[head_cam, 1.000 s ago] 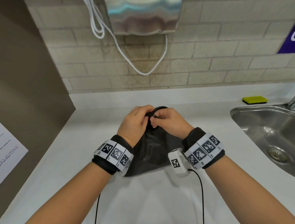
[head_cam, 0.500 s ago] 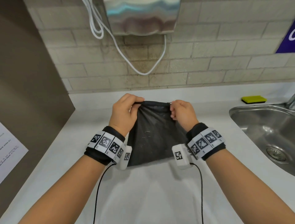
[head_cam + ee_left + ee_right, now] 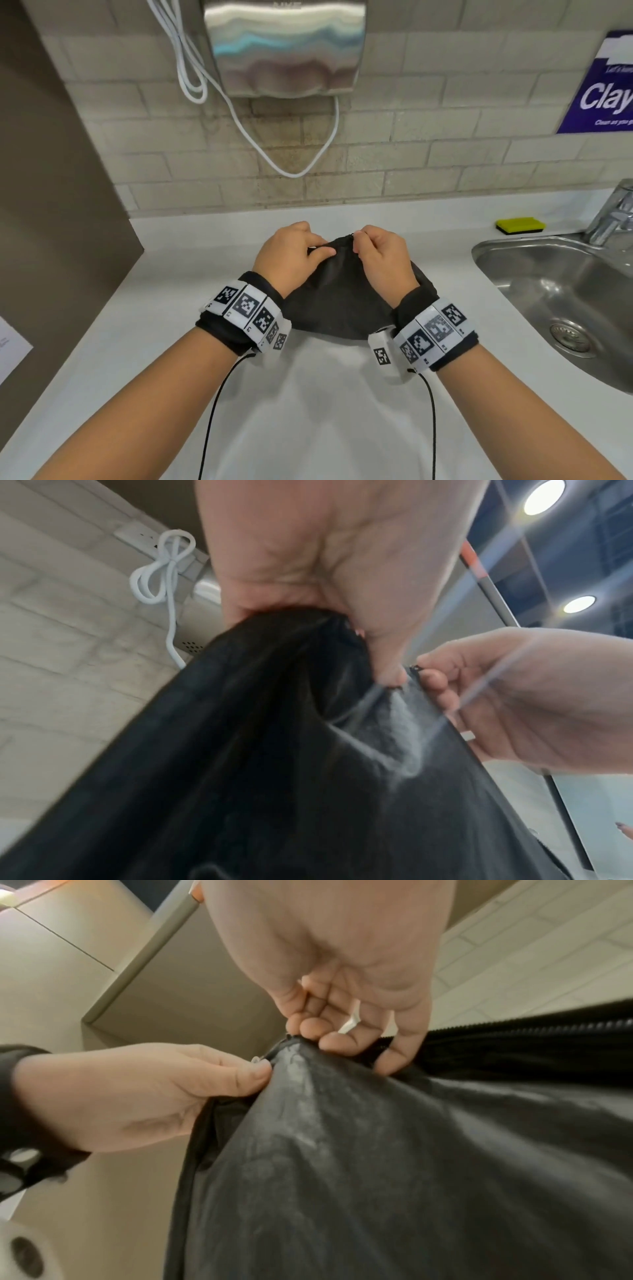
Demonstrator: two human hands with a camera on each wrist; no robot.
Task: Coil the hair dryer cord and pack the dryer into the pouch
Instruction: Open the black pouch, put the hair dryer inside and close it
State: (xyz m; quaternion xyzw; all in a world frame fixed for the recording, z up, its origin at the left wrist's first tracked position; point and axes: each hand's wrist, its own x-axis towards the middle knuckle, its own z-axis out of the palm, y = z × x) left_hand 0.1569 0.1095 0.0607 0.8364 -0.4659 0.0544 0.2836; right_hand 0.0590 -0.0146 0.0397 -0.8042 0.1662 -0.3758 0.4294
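Observation:
A black pouch [image 3: 342, 301] lies on the white counter [image 3: 308, 411], with its top lifted and bunched between my hands. My left hand [image 3: 318, 251] grips a gathered fold of the top edge, which shows clearly in the left wrist view [image 3: 301, 620]. My right hand [image 3: 359, 240] pinches the top edge at the end of the zipper [image 3: 514, 1028], where a small dark metal piece [image 3: 414, 668] sticks out between the fingertips. The hands nearly touch. No hair dryer or cord is in sight, and the pouch hides whatever is inside it.
A steel sink [image 3: 548, 274] with a faucet [image 3: 613, 216] lies to the right, with a yellow sponge [image 3: 520, 225] behind it. A wall-mounted steel dryer [image 3: 284, 48] with a hanging white cord [image 3: 274, 154] is straight ahead. A brown panel [image 3: 51, 205] bounds the left.
Half a second ago my hands held the pouch's top edge stretched wide. They have come together again, and the top is now bunched into a peak.

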